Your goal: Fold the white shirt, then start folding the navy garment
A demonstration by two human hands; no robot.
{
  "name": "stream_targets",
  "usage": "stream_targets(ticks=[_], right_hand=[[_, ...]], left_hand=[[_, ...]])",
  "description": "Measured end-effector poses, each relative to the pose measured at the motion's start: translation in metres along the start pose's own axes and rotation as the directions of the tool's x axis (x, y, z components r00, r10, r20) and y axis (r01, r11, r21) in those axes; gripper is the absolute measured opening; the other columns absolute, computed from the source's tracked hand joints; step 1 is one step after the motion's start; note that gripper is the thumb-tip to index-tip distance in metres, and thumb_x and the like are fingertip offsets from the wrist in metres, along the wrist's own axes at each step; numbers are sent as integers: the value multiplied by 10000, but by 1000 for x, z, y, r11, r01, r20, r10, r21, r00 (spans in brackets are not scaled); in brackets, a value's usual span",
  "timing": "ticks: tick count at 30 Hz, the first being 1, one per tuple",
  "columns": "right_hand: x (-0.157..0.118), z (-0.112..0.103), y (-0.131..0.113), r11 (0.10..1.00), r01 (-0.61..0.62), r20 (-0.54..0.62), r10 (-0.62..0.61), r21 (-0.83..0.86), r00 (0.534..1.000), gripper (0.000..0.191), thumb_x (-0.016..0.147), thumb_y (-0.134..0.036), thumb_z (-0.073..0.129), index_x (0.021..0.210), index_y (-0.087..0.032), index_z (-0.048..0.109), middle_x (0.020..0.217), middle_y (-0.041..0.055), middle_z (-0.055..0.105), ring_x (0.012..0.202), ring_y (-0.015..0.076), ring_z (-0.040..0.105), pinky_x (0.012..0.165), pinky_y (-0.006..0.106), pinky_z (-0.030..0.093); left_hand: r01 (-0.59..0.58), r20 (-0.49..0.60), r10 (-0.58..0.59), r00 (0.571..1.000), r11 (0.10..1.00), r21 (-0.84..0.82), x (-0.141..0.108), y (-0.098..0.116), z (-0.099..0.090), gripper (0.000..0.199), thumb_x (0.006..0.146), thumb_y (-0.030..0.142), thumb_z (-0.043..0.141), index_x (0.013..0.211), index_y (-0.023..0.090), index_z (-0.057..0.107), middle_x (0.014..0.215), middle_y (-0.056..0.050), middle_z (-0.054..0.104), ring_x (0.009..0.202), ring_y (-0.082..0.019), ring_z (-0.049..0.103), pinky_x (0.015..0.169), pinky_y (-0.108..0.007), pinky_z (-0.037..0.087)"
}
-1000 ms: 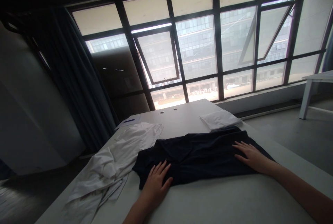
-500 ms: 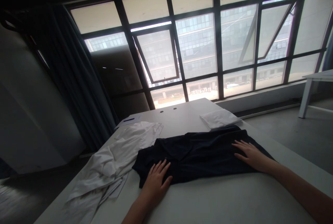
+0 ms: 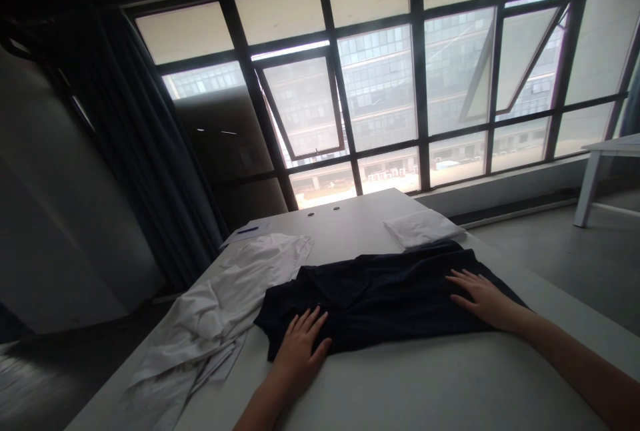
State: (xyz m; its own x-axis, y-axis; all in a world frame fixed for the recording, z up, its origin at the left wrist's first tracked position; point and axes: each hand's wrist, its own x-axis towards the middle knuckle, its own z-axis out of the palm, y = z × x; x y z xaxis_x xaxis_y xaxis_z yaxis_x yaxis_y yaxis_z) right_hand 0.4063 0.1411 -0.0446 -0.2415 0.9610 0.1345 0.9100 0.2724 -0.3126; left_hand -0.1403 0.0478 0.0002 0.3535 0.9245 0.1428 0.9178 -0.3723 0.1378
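Hands unmoved, left (image 3: 303,344), right (image 3: 485,301), flat on dark shirt (image 3: 380,301)

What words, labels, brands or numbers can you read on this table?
None can be read.
Sheet of paper at the far end of the table: a blue mark lies on it, too small to tell if it is writing.
Dark garment: no legible label.
White garment: no legible label.

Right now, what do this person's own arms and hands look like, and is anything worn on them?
The left hand and right hand are bare, with no gloves. The left forearm and right forearm show no sleeves, watch or bracelet.
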Motion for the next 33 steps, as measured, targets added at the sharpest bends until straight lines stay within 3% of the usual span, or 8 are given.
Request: stream_targets(ticks=[33], right_hand=[[-1,-3,-5,1000,-11,4,11,-13,1000,730,899,-755,441,1475,-318,543,1607,63,429,1508,373,314,1228,595,279]], left_hand=[[-6,-12,6,1000,1000,13,0,-3,4,560,1054,590,420,1574,389,370,1642,5,358,1504,-294,341,1240,-553,249]])
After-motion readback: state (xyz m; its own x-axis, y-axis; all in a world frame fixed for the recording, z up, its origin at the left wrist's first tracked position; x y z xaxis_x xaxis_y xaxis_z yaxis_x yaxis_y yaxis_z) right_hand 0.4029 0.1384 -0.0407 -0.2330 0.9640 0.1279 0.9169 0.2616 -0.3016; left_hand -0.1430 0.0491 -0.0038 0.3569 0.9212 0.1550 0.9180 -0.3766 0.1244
